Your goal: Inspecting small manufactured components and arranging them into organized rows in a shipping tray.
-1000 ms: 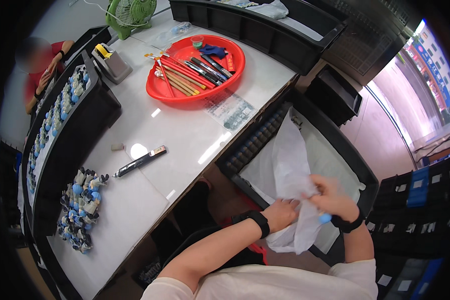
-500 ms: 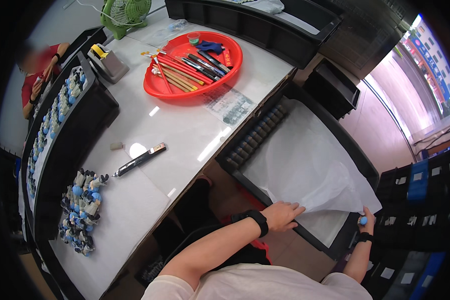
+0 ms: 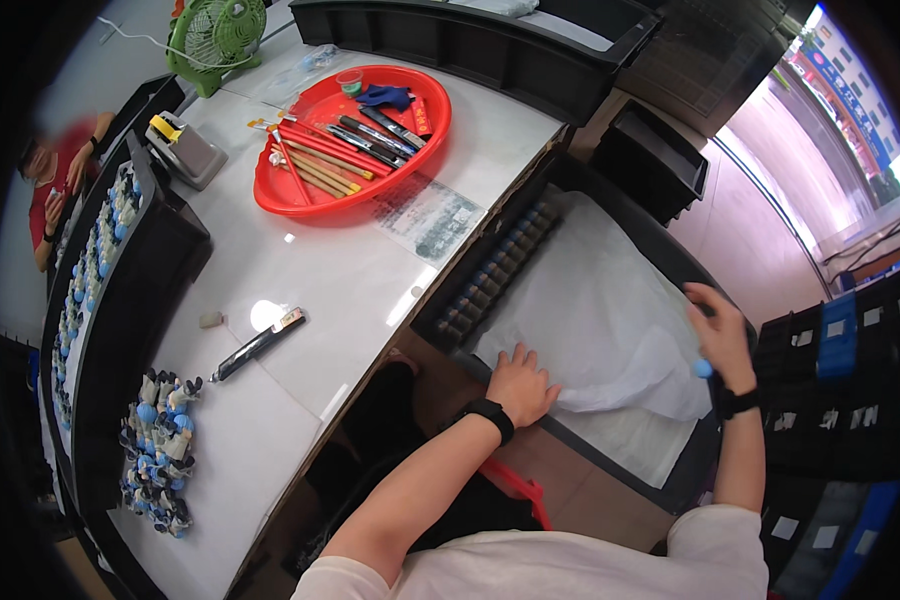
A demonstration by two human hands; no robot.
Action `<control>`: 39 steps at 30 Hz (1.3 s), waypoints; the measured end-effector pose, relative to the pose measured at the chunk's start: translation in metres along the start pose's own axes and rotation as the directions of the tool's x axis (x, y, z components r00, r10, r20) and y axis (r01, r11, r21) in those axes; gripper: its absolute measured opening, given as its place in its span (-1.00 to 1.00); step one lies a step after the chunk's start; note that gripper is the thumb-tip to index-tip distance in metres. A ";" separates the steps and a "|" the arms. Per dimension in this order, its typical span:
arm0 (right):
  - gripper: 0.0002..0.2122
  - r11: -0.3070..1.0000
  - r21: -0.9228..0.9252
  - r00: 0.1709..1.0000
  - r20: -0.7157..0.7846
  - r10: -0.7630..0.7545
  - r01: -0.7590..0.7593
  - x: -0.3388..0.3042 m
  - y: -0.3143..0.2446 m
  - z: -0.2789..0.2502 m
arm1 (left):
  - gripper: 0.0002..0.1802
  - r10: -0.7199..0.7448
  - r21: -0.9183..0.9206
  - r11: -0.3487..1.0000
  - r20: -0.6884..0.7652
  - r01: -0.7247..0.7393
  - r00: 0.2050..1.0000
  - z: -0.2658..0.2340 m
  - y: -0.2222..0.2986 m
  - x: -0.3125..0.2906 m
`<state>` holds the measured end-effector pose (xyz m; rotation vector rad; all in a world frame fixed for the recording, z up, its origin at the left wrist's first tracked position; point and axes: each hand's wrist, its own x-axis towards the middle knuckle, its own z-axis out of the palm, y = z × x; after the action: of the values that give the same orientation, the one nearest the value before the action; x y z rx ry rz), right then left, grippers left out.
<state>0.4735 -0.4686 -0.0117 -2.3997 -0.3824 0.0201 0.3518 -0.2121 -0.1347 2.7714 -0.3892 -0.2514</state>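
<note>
My left hand (image 3: 522, 386) lies with fingers spread on the near left edge of a white paper sheet (image 3: 610, 310). The sheet lines a black tray (image 3: 660, 490) at the right of the table, creased along its near side. Over the tray's right edge is my right hand (image 3: 722, 338), fingers curled. A small piece with a round blue top (image 3: 703, 369) shows beneath its palm; the hand hides the rest. A row of small dark figurines (image 3: 495, 270) lines the tray's left side, beside the paper.
On the white table (image 3: 320, 250) are a red basin (image 3: 300, 209) of brushes and pens, a black pen-like tool (image 3: 260, 345), and a heap of blue-and-white figurines (image 3: 160, 450). A black bin (image 3: 145, 290) stands left, near a tape dispenser (image 3: 185, 150) and another person (image 3: 65, 190).
My right hand has moved up along the tray's right edge, letting go of the paper's corner. My left hand has shifted left, and the sheet now lies flatter. The view has shifted slightly.
</note>
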 end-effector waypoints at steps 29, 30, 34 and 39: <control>-0.83 0.850 -0.523 0.998 0.063 -0.031 0.060 0.245 0.033 0.247 | -0.47 -0.128 -0.169 0.972 0.194 0.162 0.973 -0.001 -0.007 0.010; -0.83 0.853 -0.517 0.996 0.078 -0.033 0.069 0.247 0.034 0.246 | -0.47 -0.127 -0.172 0.972 0.199 0.162 0.972 -0.001 -0.007 0.010; -0.77 0.875 -0.476 0.995 0.091 -0.046 0.084 0.245 0.031 0.237 | -0.47 -0.129 -0.156 0.974 0.213 0.164 0.969 -0.002 -0.007 0.011; -0.69 0.880 -0.474 0.987 0.156 0.038 0.041 0.244 0.025 0.238 | -0.48 -0.132 -0.147 0.975 0.232 0.169 0.964 -0.002 -0.007 0.011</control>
<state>0.6852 -0.2658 -0.1861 -2.8981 -0.5119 0.1349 0.3646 -0.2084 -0.1370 2.6180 -0.1982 -0.6060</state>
